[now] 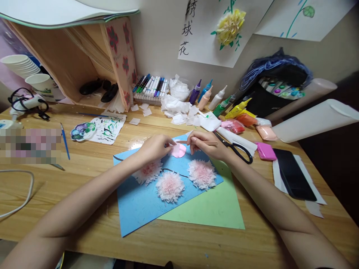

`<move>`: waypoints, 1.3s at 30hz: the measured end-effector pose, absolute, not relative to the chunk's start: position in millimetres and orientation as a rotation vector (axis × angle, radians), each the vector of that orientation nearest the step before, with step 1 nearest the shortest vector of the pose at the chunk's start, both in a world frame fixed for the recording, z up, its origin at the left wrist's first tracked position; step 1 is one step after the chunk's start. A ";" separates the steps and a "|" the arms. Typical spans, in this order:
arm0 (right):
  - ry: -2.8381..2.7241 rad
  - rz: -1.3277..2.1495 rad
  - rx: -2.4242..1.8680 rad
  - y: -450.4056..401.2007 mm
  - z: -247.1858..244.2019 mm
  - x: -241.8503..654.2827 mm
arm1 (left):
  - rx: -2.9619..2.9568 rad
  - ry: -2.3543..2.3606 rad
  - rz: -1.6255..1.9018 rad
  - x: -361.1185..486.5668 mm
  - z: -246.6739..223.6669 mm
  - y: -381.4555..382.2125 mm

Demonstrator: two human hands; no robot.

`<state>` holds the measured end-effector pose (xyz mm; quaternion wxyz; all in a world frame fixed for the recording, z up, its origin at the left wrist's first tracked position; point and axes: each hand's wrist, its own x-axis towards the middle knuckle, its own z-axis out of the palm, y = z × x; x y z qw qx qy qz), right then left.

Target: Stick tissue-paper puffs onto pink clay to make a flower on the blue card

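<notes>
A blue sheet of paper [134,198] lies in front of me, bearing three fluffy pink-and-white tissue-paper flowers, among them a middle one [169,186] and a right one [202,174]. Above them is a flat pink disc [179,151]. My left hand [157,148] reaches over the left flower, its fingers pinched at a pale piece of tissue paper [175,149] on the disc. From the right, my right hand [206,145] is closed around a thin brownish stick [183,142], whose tip points at my left fingertips. What the stick's tip touches is too small to tell.
Under the blue sheet lies a green sheet [207,213]. Black-handled scissors [238,151] rest beside my right wrist, with a phone [294,173] farther right. Crumpled tissue [175,106], markers [151,86] and several paint bottles [204,99] line the wall. A paint-stained paper [108,129] lies left.
</notes>
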<state>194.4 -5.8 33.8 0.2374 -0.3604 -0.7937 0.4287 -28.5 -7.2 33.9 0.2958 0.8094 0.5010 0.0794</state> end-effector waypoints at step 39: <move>-1.920 1.166 -1.246 -7.9 31.8 161.8 | 2.236 1.464 0.318 -49.0 11.7 26.4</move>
